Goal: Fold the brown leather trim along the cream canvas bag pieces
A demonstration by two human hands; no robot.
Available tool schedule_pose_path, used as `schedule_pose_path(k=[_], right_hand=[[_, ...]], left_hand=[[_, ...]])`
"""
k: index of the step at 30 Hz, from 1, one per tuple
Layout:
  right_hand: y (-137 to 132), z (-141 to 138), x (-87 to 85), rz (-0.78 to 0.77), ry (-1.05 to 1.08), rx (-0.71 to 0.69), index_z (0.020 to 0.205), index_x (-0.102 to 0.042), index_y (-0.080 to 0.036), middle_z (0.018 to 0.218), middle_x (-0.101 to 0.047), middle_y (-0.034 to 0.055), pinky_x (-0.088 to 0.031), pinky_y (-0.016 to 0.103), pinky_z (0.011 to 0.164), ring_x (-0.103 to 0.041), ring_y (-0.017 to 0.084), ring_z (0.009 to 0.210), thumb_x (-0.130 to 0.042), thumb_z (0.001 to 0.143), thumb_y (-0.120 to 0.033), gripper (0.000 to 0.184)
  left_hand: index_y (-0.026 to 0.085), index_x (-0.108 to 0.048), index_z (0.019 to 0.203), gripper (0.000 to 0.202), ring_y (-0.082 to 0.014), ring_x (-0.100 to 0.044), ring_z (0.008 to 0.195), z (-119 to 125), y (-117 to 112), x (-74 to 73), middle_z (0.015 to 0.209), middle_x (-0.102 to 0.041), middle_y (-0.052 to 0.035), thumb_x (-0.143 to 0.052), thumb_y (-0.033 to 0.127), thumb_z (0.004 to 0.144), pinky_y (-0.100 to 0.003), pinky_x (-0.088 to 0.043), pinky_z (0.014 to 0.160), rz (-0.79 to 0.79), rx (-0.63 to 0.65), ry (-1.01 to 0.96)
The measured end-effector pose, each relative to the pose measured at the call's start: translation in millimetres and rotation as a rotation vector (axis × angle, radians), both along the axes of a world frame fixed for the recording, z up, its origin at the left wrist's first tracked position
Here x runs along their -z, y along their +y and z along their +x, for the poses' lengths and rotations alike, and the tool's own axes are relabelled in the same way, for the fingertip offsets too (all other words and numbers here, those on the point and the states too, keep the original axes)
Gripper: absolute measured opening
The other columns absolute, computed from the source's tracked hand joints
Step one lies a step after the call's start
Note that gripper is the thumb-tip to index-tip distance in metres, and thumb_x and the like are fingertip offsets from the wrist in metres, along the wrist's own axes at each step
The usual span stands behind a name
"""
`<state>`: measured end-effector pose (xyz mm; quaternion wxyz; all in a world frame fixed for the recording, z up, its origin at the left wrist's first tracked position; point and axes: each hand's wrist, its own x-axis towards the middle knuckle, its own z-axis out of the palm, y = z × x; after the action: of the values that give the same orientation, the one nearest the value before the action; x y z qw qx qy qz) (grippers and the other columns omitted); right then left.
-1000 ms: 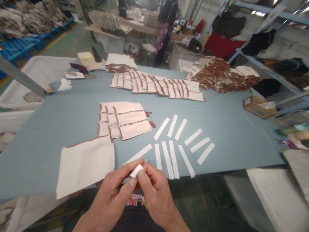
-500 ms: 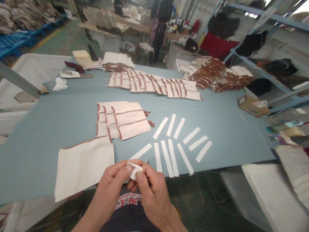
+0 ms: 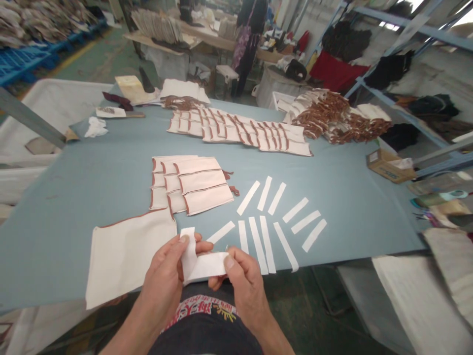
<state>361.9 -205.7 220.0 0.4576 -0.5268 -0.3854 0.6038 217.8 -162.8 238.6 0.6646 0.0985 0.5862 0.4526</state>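
Observation:
Near the table's front edge, my left hand (image 3: 168, 266) pinches one end of a white strip (image 3: 210, 265) between thumb and fingers. The other end is gripped by my right hand (image 3: 244, 278). Between them the strip bends at an angle; whether it is one folded piece or two layers, I cannot tell. A small pointed tip shows by my right index finger, too little to name. Left of my hands lies a cream fabric panel (image 3: 129, 251) with brown edging. Several loose white strips (image 3: 283, 244) are spread on the table to the right.
Overlapping cream fabric pieces (image 3: 205, 187) lie mid-table on the blue-grey table (image 3: 343, 197). Behind them stretches a row of brown-trimmed pieces (image 3: 240, 130). A brown-edged heap (image 3: 328, 116) and a cardboard box (image 3: 389, 165) occupy the right side. A person (image 3: 249, 44) stands in the background.
My hands have moved apart, my left one leftward and my right one slightly rightward. The white strip, bunched between my fingers before, is now drawn out between them.

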Motion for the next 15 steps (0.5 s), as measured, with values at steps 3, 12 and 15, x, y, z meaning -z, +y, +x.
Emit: schedule_pose_path(k=[3,12,15], right_hand=[[-3,4,3.7,0.076,-0.126,0.021,0.074,-0.062,-0.022,0.064,-0.072,0.0025,-0.054,0.029,0.065,-0.07,0.02,0.063,-0.054,0.105,-0.052,0.044],[-24,19,30.8,0.229,-0.239,0.259,0.074,-0.068,-0.022,0.071,-0.071,0.0019,-0.05,0.031,0.069,-0.065,0.02,0.069,-0.054,0.109,-0.044,0.044],[-24,24,28.4,0.179,-0.07,0.405,0.086,-0.078,-0.02,0.073,-0.072,0.0023,-0.052,0.031,0.066,-0.064,0.019,0.066,-0.059,0.104,-0.046,0.037]], left_hand=[[0.012,-0.074,0.09,0.015,-0.0212,-0.074,0.056,-3,12,-5.1,0.068,-0.081,-0.009,-0.071,0.027,0.091,-0.026,-0.061,0.052,-0.04,-0.108,-0.008],[0.015,-0.068,0.085,0.038,-0.0103,-0.066,0.046,-30,45,-12.2,0.062,-0.069,0.0014,-0.039,0.006,0.109,-0.019,-0.061,0.051,-0.02,-0.36,-0.181],[0.015,-0.064,0.089,0.041,-0.0063,-0.061,0.042,-43,55,-6.2,0.06,-0.065,0.0041,-0.032,0.001,0.11,-0.014,-0.057,0.05,-0.023,-0.431,-0.253]])
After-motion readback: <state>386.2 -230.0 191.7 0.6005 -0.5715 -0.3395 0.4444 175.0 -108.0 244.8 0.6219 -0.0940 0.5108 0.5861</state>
